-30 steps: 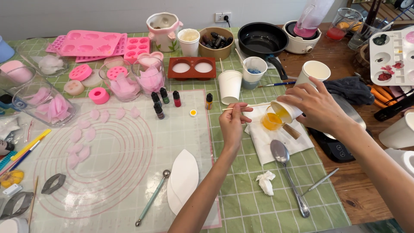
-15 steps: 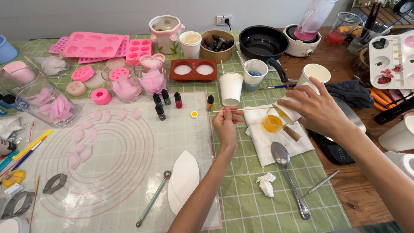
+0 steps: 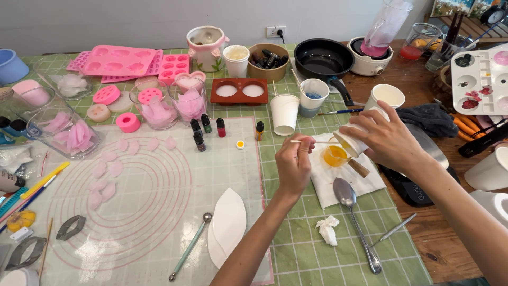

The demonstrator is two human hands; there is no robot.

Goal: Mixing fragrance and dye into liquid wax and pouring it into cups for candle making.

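Nudged closer since a second ago, the left hand (image 3: 294,165) pinches a thin wooden stick (image 3: 312,141) beside the tilted white paper cup (image 3: 353,139) of yellow liquid.
Head view: right hand (image 3: 389,139) grips that cup over the white cloth (image 3: 365,182) — stirring underway; next likely calls for steady dipping.

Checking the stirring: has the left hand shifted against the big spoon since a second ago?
Yes. The left hand has edged left, away from the big spoon.

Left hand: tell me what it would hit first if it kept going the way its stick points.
The left hand points its thin stick rightward, so it would probably meet the tilted paper cup in the right hand first; depth is unclear.
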